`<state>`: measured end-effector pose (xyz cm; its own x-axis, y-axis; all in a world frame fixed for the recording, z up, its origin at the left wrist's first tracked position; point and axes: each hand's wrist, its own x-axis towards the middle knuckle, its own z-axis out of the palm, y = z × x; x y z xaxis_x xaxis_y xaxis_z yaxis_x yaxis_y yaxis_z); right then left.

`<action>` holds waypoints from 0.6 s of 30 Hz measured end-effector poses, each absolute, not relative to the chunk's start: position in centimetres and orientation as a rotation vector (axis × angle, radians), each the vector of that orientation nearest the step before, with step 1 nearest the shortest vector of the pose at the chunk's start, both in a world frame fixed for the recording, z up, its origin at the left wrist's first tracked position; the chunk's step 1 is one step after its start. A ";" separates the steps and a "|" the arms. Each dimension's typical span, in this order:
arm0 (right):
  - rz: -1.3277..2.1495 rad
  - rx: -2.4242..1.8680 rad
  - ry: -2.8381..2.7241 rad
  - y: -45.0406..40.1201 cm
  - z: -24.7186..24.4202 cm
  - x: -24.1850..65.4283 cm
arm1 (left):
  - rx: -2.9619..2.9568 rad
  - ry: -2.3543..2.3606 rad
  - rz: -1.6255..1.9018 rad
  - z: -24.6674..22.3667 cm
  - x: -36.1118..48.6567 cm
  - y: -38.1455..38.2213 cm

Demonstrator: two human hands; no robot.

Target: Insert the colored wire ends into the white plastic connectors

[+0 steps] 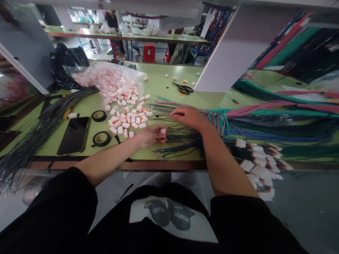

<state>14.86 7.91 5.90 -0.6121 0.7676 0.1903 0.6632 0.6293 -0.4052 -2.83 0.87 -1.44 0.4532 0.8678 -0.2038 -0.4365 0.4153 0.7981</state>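
Between its fingertips my left hand (153,135) holds a small white and orange connector (163,132), low over the green table. My right hand (187,117) is just to the right and a little farther back, above the thin wires, with its fingers bent together; whether a wire is between them is too small to tell. Dark wires (182,137) spread out below and between the hands. Pink and green wires (217,118) run off to the right behind my right wrist. Loose white and orange connectors (127,120) lie in a pile left of my hands.
A clear bag of connectors (116,81) stands behind the pile. Black tape rolls (101,138) and a phone (73,136) lie left. Black scissors (183,88) are near a pillar (227,46). Wired white connectors (261,162) hang at the right edge. Grey wires (53,116) lie far left.
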 end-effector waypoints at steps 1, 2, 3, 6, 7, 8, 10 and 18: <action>0.392 -1.148 -2.532 7.2 5.5 14.5 | 0.741 0.677 0.904 -1.5 -2.9 0.9; 0.322 -1.204 -2.536 6.6 5.2 14.2 | 0.742 0.680 0.903 -1.6 -2.9 1.0; 0.211 -1.319 -2.503 6.2 5.0 14.1 | 0.742 0.686 0.905 -1.6 -2.9 1.0; -0.137 -1.750 -2.207 5.5 5.1 14.2 | 0.749 0.712 0.913 -1.5 -2.9 0.9; -0.171 -1.812 -2.123 5.4 5.3 14.4 | 0.749 0.722 0.915 -1.4 -2.9 0.8; -0.143 -1.805 -2.088 5.4 5.5 14.6 | 0.748 0.732 0.916 -1.3 -2.8 0.8; 0.069 -1.624 -2.141 5.2 5.7 14.8 | 0.739 0.749 0.918 -1.2 -2.8 0.7; 0.543 -1.067 -2.286 4.0 4.2 14.5 | 0.728 0.724 0.905 -1.2 -2.9 0.8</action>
